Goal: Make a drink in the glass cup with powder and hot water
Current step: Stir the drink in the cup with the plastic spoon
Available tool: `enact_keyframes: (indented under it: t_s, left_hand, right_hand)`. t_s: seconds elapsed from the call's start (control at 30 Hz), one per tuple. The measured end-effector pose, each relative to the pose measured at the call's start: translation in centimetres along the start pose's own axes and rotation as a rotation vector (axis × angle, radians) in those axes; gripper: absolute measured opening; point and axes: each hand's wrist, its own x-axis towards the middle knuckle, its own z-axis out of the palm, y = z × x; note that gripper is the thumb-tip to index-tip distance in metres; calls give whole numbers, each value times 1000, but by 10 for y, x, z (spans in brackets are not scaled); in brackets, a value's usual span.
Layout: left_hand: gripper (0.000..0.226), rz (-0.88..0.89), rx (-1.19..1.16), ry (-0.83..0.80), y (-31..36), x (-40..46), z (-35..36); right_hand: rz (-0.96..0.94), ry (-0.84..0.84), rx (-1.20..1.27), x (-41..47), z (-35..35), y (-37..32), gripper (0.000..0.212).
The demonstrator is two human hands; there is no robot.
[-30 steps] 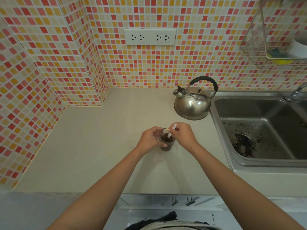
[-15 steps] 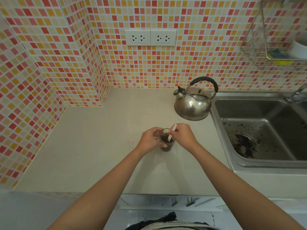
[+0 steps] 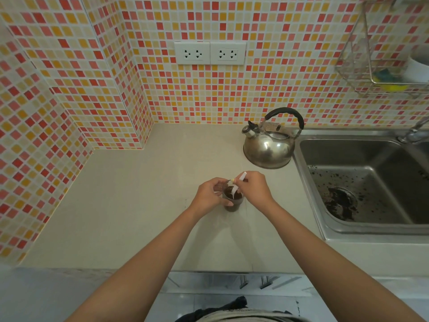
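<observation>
A small glass cup [image 3: 232, 204] filled with dark brown liquid stands on the beige counter [image 3: 139, 205] in front of me. My left hand [image 3: 209, 194] grips the cup's left side and rim. My right hand [image 3: 254, 189] pinches a thin white stirrer [image 3: 239, 183] whose lower end dips into the drink. A steel kettle [image 3: 269, 147] with a black handle sits behind the cup, to the right.
A steel sink [image 3: 362, 182] with dark grounds around its drain lies to the right, with a tap [image 3: 413, 133] at the back. A wire rack [image 3: 383, 66] hangs on the tiled wall above it. Two wall sockets [image 3: 210, 53] sit above the counter.
The white stirrer has shifted slightly inside the cup as my right hand moves it around. My left hand stays on the cup. The kettle has not moved.
</observation>
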Motion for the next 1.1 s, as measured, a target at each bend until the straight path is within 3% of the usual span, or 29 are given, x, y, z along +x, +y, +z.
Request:
enact_keyframes:
  t_s: [0.27,0.43,0.67,0.87,1.1]
  left_hand:
    - [71,-6,14,8,0,1,0]
    - [72,-1,6,12,0,0,0]
    - [70,-10,-1,15,1,0,1]
    - [70,-2,15,11,1,-1,0]
    - [68,4,37,13,0,0,1]
  right_hand:
    - [-51,-69,-172,0,-10,6,15]
    - [-54,-83,-44,-6,-1,0,16]
    - [3,0,-142,-3,-7,6,21]
    - [-15,-10,10,-4,-5,-1,16]
    - [26,21,-93,-2,-7,7,22]
